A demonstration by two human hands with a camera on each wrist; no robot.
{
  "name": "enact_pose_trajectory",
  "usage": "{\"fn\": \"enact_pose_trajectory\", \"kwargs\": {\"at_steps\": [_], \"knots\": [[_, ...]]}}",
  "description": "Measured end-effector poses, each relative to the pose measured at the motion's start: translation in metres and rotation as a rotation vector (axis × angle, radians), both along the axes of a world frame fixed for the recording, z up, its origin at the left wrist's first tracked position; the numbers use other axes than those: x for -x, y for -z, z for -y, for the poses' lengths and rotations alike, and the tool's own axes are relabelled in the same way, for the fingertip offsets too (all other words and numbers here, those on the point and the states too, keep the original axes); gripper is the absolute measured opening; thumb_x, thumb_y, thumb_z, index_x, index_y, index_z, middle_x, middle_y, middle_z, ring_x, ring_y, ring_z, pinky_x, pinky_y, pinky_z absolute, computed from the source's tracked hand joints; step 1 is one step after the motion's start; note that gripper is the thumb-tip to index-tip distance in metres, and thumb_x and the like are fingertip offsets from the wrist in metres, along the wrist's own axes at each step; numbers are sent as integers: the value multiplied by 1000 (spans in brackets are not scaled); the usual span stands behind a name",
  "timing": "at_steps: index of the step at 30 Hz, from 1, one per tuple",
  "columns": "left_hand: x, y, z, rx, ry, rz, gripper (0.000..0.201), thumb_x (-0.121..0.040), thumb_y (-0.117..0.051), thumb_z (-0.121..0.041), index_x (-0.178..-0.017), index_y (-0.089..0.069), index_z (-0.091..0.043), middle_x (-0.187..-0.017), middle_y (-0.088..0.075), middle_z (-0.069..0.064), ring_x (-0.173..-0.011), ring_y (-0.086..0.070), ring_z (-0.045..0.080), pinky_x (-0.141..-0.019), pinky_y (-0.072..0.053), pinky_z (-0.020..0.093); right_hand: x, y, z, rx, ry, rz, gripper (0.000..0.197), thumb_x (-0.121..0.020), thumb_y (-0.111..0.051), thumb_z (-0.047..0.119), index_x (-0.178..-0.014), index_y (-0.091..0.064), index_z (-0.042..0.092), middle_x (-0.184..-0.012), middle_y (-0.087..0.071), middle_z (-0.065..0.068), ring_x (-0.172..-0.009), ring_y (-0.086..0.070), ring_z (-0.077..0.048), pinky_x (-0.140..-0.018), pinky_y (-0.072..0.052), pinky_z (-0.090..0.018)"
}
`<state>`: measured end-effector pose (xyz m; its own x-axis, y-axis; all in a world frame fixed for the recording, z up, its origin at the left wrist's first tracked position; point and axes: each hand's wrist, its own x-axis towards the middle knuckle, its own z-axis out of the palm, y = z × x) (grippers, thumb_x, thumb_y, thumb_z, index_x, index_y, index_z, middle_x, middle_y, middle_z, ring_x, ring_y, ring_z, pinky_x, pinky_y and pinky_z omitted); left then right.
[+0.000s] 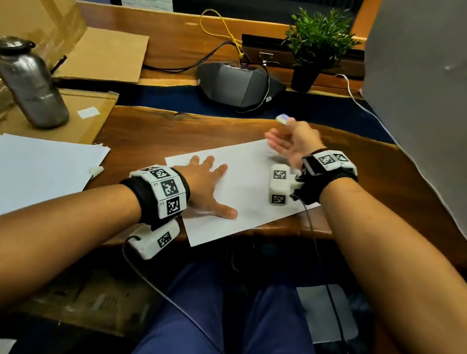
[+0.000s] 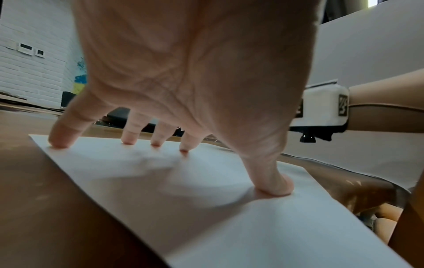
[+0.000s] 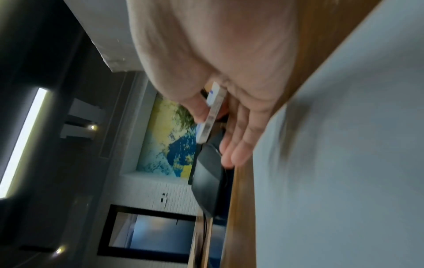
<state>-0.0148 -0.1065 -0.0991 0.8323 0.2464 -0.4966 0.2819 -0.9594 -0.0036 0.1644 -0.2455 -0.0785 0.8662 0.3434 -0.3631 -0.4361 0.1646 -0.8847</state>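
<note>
A white sheet of paper [image 1: 249, 191] lies slanted on the wooden desk [image 1: 159, 130]. My left hand [image 1: 208, 186] presses flat on its left half, fingers and thumb spread; the left wrist view shows the fingertips [image 2: 128, 139] and thumb on the paper [image 2: 183, 199]. My right hand [image 1: 294, 141] hovers over the sheet's far right corner, turned on edge. Its thumb and forefinger pinch a small white and blue block [image 1: 282, 119], perhaps an eraser. In the right wrist view the block [image 3: 210, 112] sits under the thumb, the other fingers [image 3: 238, 145] lie straight, and the paper [image 3: 344, 163] is beside them.
A metal bottle [image 1: 30, 84] stands on cardboard [image 1: 100, 57] at the left, with a stack of white sheets [image 1: 29, 171] in front of it. A black conference phone [image 1: 237, 85] with cables and a potted plant [image 1: 316, 49] sit behind the desk. A grey board [image 1: 437, 112] walls the right side.
</note>
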Motion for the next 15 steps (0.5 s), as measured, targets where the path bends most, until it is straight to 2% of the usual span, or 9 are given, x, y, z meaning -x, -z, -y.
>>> {"fn": "enact_pose_trajectory", "kwargs": {"at_steps": [2,3,5,7,9,11,13,15], "knots": [[0,-2,1,-27,3,3,128,-58,-46,-96,-154,12,-35,-163,15,-1,-150,8,31,-115,-18,61,13,8,-15,22,-236,-57,29,-98,-58,16,-122,-58,0,-112,-68,-24,-101,-71,-36,-84,-59,-43],[1,-3,2,-39,4,8,127,-59,-45,-96,-154,11,-34,-164,14,0,-150,7,30,-116,-18,60,16,13,-18,50,-283,-81,28,-99,-57,16,-122,-59,-1,-113,-68,-26,-100,-71,-37,-81,-60,-43],[3,-3,3,-61,12,21,125,-60,-44,-95,-155,10,-33,-164,12,1,-150,5,30,-116,-18,58,12,20,-13,66,-211,-83,21,-100,-54,11,-114,-61,-3,-115,-66,-30,-99,-71,-37,-85,-59,-42],[4,-2,1,-67,19,40,125,-61,-44,-95,-155,8,-32,-164,8,2,-150,2,30,-115,-20,56,-4,21,3,66,-22,-31,12,-100,-54,9,-103,-60,-1,-119,-64,-30,-101,-70,-36,-92,-57,-43],[3,-4,-3,-34,5,80,128,-60,-49,-93,-156,7,-30,-164,1,3,-150,-4,30,-115,-23,55,-18,17,23,126,63,61,19,-101,-52,16,-111,-58,1,-118,-65,-24,-100,-70,-32,-89,-58,-41],[-4,-10,-13,29,-68,166,130,-59,-58,-88,-157,-1,-24,-161,-11,7,-147,-14,31,-114,-27,54,-21,10,41,218,19,201,31,-104,-49,24,-124,-54,1,-114,-68,-21,-96,-72,-29,-81,-61,-38],[-14,-18,-31,-11,-160,214,129,-56,-68,-82,-155,-15,-17,-156,-22,12,-141,-24,33,-112,-32,53,-12,5,50,373,-88,362,26,-102,-52,25,-118,-53,4,-109,-70,-22,-92,-73,-31,-76,-60,-38],[-20,-24,-49,-103,-242,163,128,-50,-74,-79,-149,-27,-13,-149,-31,14,-135,-32,34,-108,-36,51,-2,7,55,579,-265,539,19,-98,-59,24,-107,-55,8,-104,-72,-19,-89,-70,-29,-79,-58,-39]]}}
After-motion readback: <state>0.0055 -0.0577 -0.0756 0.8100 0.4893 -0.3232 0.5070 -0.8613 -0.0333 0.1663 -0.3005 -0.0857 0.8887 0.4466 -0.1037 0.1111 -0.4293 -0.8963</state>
